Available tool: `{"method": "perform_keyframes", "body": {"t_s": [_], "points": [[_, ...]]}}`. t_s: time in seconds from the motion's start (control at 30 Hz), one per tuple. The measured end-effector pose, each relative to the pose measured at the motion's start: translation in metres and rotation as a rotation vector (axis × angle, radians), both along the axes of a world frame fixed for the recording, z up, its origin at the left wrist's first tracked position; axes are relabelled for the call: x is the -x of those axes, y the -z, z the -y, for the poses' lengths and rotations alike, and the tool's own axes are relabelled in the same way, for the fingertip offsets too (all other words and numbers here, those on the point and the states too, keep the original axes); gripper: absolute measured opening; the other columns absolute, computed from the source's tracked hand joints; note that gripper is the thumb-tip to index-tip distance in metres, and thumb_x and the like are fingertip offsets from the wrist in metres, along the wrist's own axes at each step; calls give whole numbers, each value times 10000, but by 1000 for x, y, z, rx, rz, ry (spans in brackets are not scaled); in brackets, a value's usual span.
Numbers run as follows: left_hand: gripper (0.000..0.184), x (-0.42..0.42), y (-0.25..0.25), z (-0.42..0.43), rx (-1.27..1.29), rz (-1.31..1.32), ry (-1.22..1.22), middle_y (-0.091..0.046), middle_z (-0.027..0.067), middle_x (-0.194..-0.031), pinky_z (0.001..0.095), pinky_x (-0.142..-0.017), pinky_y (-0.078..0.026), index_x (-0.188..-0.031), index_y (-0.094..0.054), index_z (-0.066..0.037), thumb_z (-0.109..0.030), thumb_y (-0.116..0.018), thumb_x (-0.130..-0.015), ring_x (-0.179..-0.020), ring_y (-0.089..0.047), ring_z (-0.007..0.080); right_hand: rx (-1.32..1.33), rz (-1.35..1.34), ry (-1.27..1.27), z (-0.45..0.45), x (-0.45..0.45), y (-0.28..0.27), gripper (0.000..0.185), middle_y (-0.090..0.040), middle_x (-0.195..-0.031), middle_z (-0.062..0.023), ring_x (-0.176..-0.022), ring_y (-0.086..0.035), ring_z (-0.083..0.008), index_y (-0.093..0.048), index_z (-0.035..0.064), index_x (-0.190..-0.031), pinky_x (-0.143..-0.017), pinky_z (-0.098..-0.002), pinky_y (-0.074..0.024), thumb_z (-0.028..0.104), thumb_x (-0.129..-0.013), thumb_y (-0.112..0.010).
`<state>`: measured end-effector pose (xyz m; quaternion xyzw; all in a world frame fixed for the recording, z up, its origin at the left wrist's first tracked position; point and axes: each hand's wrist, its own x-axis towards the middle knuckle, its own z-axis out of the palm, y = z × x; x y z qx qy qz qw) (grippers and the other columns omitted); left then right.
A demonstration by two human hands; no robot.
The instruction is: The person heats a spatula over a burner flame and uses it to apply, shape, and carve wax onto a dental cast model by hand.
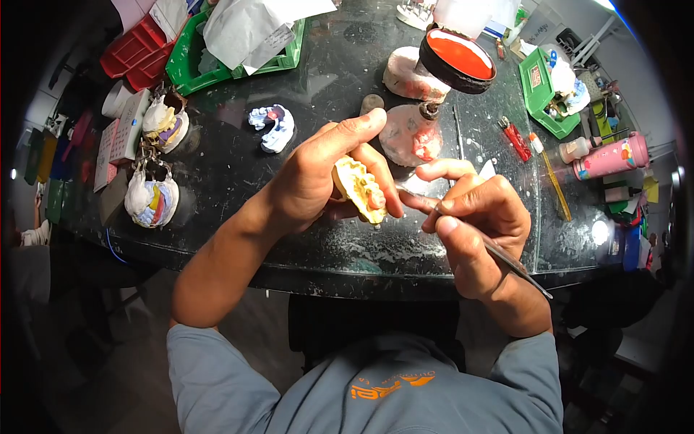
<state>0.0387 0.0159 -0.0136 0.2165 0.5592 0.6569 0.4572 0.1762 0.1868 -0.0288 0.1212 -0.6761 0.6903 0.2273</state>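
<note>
My left hand (318, 170) is wrapped round a yellow dental cast (359, 189), its row of teeth facing right. Between the fingers and thumb of my right hand (481, 224) is a thin metal tool (510, 261). The tool's rear end points down to the right, and its other end lies close to the cast; whether it touches cannot be made out. Beyond the hands stands a round whitish base (396, 137) with a pink lump (426, 145) on it. A blue-white dental piece (275, 130) lies to the left of my left hand.
On the dark table (340, 254), two mounted dental models (152, 195) stand at left. Green trays (189, 58) (538, 90) sit at back left and right. A black-rimmed red dish (463, 56) is at the back. At right are a red lighter (515, 139) and pink bottle (614, 155).
</note>
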Motion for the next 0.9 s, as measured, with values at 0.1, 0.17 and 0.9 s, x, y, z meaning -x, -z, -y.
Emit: {"method": "perform_keyframes", "body": {"t_s": [0.1, 0.17, 0.9], "points": [[808, 4, 2, 1, -8, -8, 56, -637, 118, -562, 232, -362, -315, -712, -722, 71, -534, -282, -1017, -374, -453, 123, 131, 22, 60, 4, 3, 3, 101, -615, -959, -156, -1062, -620, -257, -552, -5, -962, -885, -414, -572, -28, -895, -624], [813, 5, 1, 2, 2, -17, 79, -636, 119, -566, 234, -372, -326, -713, -721, 73, -531, -272, -1020, -387, -459, 123, 232, 33, 114, 7, 5, 4, 127, -642, -1062, -176, -966, -668, -198, -568, -21, -1004, -851, -317, -561, -45, -904, -642], [573, 8, 12, 2, -189, -260, 95, -642, 200, -689, 289, -641, -446, -781, -717, 125, -331, -394, -910, -631, -591, 209, 116, -22, 231, -5, 11, 3, 195, -629, -1034, -109, -759, -610, -63, -565, -24, -1040, -635, -197, -502, -90, -882, -658]]}}
